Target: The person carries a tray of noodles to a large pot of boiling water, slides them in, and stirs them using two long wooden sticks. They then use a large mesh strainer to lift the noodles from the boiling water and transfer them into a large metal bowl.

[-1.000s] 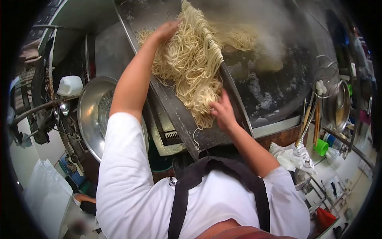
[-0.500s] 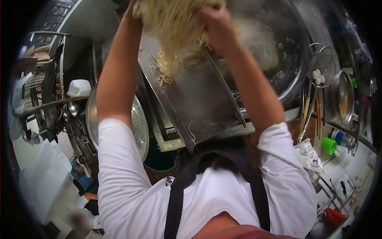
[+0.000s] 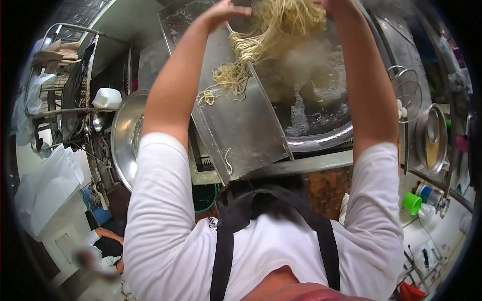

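Observation:
Pale noodles [image 3: 288,17] hang in a big bunch at the top, above a large steaming wok of liquid [image 3: 316,90]. My left hand [image 3: 225,12] is just left of the bunch, fingers stretched out with nothing visible in them. At the bunch's right side is my right hand [image 3: 332,5], cut by the frame's top edge, its fingers mostly hidden. A string of noodles runs from the bunch over the rim of a metal tray [image 3: 246,135], and a tangle of loose noodles [image 3: 231,78] lies on it.
A round metal bowl [image 3: 123,143] is left of the tray. On the right are wire strainers [image 3: 406,90], a metal pan [image 3: 431,133] and a green cup [image 3: 411,203]. A white container [image 3: 107,98] sits on the left rack. Another person [image 3: 108,246] is at the lower left.
Both hands and the noodle bunch have moved right, from above the tray to above the wok. My left hand is now apart from the bunch. The view has shifted slightly.

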